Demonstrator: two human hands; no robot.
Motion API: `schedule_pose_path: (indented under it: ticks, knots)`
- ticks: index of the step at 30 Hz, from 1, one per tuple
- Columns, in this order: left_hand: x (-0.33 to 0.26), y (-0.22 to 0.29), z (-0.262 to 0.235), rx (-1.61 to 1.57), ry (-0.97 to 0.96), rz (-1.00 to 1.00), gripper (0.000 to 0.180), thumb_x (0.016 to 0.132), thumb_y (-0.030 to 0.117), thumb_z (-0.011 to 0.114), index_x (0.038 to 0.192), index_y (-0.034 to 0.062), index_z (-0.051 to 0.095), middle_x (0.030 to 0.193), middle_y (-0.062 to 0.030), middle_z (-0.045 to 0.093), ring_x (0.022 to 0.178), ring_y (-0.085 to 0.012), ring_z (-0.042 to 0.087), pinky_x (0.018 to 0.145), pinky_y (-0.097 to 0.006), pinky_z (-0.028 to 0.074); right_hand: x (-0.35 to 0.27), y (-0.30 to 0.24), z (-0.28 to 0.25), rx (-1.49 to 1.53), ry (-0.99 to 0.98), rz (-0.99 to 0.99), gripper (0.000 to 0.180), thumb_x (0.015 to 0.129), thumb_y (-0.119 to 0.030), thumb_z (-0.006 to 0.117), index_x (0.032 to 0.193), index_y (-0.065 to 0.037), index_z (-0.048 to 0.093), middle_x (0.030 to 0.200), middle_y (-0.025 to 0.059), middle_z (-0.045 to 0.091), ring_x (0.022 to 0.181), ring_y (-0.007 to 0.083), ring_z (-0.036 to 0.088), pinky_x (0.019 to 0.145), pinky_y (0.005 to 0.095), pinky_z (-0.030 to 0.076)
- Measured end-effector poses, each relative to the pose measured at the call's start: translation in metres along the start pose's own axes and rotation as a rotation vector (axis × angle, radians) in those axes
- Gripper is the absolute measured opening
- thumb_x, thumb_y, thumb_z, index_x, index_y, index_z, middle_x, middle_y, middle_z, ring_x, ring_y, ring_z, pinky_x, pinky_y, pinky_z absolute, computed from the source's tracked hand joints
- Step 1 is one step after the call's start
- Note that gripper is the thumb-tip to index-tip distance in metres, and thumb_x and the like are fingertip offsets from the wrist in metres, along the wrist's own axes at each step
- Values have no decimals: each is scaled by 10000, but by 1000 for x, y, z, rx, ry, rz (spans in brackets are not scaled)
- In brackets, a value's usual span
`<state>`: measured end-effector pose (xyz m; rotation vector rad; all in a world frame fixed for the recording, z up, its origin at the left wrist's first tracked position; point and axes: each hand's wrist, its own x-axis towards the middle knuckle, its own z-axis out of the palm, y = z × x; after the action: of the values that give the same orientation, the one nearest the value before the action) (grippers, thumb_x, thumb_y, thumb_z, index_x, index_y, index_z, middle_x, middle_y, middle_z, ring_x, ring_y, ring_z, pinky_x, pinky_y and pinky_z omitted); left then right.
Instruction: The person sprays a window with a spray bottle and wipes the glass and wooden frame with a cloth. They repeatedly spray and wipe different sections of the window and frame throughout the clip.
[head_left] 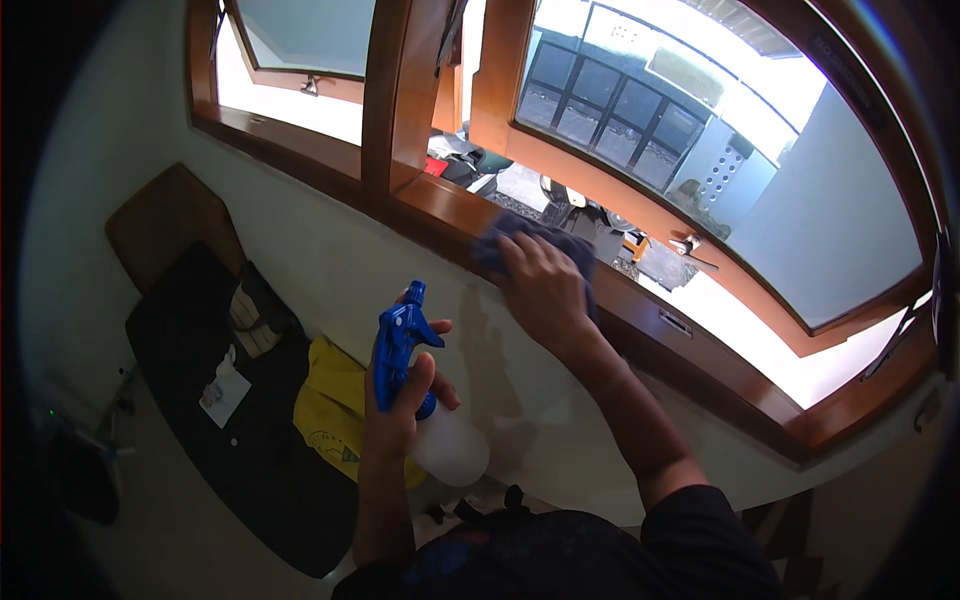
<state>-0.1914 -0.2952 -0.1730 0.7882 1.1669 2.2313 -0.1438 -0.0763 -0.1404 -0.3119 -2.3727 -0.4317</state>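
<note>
Head view shows our right hand (545,290) pressing one dark blue cloth (530,245) flat on the brown window sill (660,320), while our left hand (400,400) is closed around one spray bottle (425,400) with a blue top. We think the cloth could slip off the sill edge, or the tilted bottle could drip on the one yellow bag (335,405) below.

Window (700,130) glare, dim fisheye-warped interior
</note>
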Motion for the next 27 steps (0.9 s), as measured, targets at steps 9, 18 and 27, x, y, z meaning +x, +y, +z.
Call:
schedule_pose_path:
  ticks: [9,18,27]
  knots:
    - [-18,3,17,25,-31,10,692,891,362,602,1431,56,297,1186,-145,568,557,-137,596,567,-252,474,47,-17,32,33,-178,189,298,841,-320,611,1002,-69,616,970,103,643,892,254,636,745,408,505]
    - [-33,-16,82,37,-206,-74,726,889,377,605,1449,71,258,1190,-143,572,583,-124,600,575,-229,457,26,12,0,261,-245,110,348,878,-332,572,1073,-45,598,1010,142,645,963,297,631,811,404,509]
    - [-66,-68,197,5,-570,-295,564,897,327,586,1328,15,399,1186,-157,574,578,-146,610,556,-265,475,-221,166,-198,80,-100,452,332,868,-282,609,1109,-54,632,1058,158,660,961,304,644,827,387,512]
